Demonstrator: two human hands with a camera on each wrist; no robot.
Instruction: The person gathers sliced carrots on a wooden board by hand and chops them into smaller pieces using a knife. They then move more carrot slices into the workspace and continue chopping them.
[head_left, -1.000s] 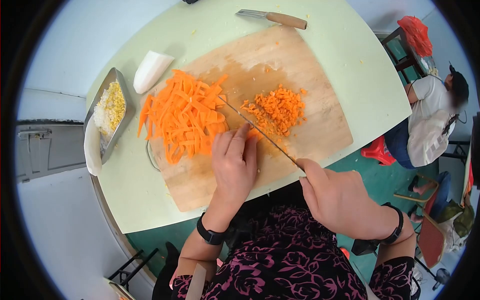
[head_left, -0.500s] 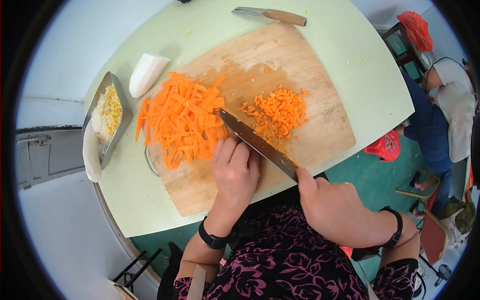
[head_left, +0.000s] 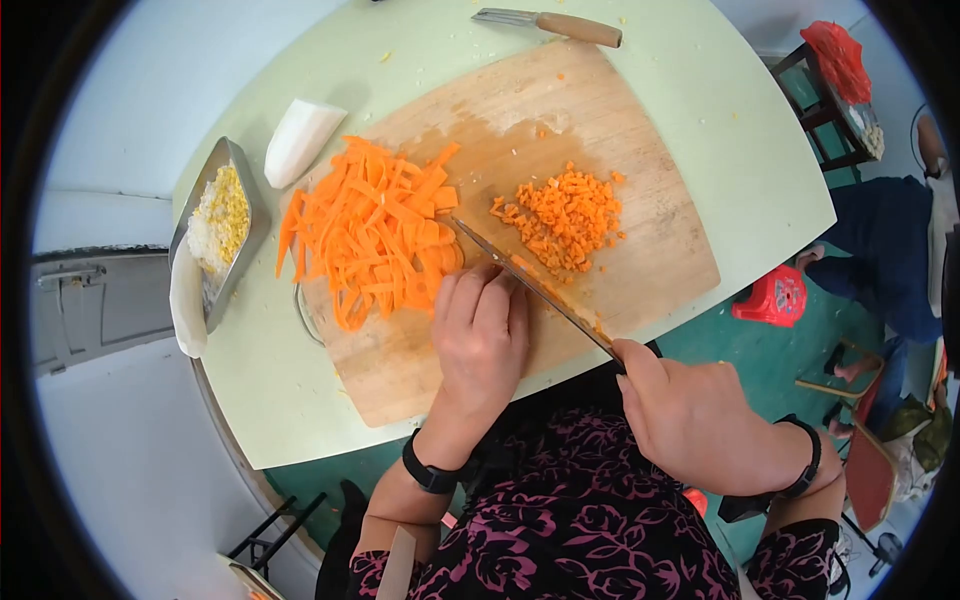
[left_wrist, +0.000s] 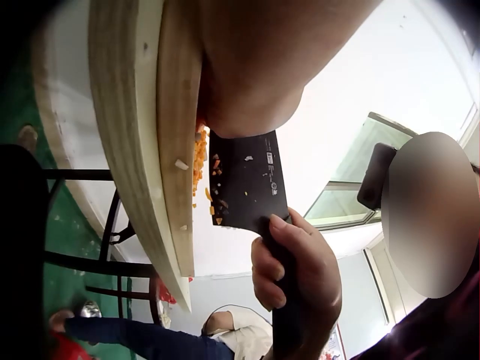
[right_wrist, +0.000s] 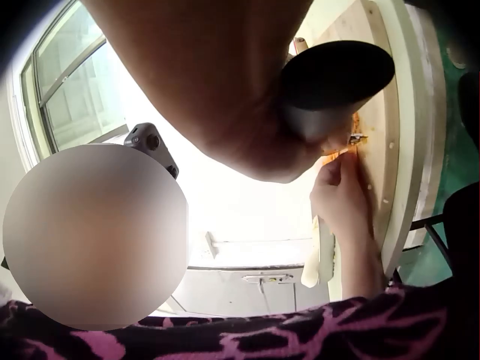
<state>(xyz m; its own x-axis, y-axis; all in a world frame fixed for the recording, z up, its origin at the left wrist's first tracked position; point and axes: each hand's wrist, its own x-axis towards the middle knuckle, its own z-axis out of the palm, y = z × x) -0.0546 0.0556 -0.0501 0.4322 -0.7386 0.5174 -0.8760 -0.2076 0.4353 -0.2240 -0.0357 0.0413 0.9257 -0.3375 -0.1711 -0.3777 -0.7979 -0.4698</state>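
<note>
My right hand (head_left: 700, 420) grips the handle of a dark-bladed cleaver (head_left: 540, 288), its blade angled across the wooden cutting board (head_left: 660, 240). In the left wrist view, orange bits cling to the blade near its edge. My left hand (head_left: 480, 340) has its fingers bent down on the board, knuckles right beside the blade. Those fingers hold some carrot (right_wrist: 343, 152), mostly hidden beneath them in the head view. Left of the blade lies a heap of carrot strips (head_left: 370, 240); to its right is a pile of diced carrot (head_left: 570, 215).
A metal tray (head_left: 258, 220) at the left holds white and yellow chopped bits, with a long white radish piece (head_left: 187, 300) over its edge. Another radish chunk (head_left: 300, 140) lies behind the heap. A wooden-handled peeler (head_left: 580, 28) rests past the board. A red stool (head_left: 775, 297) stands beyond the table.
Half a second ago the cleaver's blade leaned over with its side showing; now it stands more upright. Both hands stay near the same spot. The person at the right has shifted position.
</note>
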